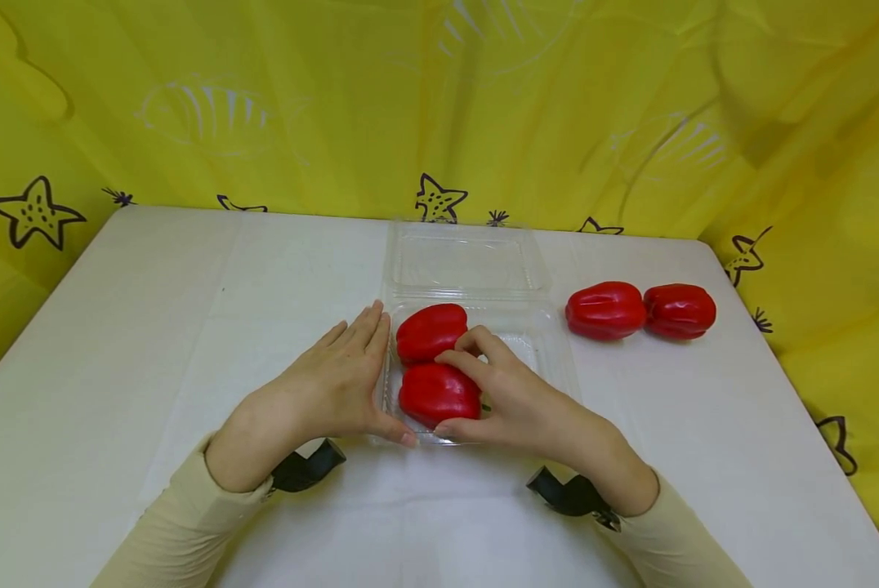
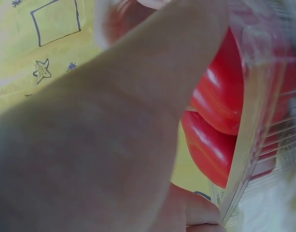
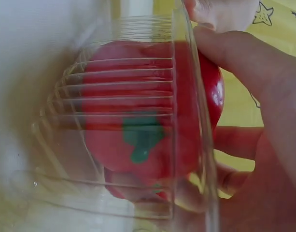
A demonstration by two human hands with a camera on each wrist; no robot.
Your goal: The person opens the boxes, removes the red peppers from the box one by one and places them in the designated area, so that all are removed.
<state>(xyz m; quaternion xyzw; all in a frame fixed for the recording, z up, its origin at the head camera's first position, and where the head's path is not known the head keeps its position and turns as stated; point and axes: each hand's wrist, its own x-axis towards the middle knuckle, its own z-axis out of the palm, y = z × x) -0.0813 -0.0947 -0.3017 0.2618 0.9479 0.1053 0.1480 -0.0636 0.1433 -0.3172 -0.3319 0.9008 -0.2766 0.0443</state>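
A clear plastic clamshell container (image 1: 550,359) lies with its lid (image 1: 465,261) folded back behind it. Two red bell peppers sit in its left half, a far one (image 1: 430,331) and a near one (image 1: 435,396). My right hand (image 1: 516,400) grips the near pepper, thumb in front and fingers curled over its right end. Through the container wall, the right wrist view shows that pepper's green stem (image 3: 142,135). My left hand (image 1: 332,384) rests along the container's left side, its fingers straight and the thumb at the front corner. In the left wrist view, the forearm hides much of that hand.
Two more red bell peppers, one (image 1: 604,310) beside the other (image 1: 680,311), lie on the white table (image 1: 263,278) to the right of the container. A yellow patterned curtain (image 1: 351,122) hangs behind the table and along its sides.
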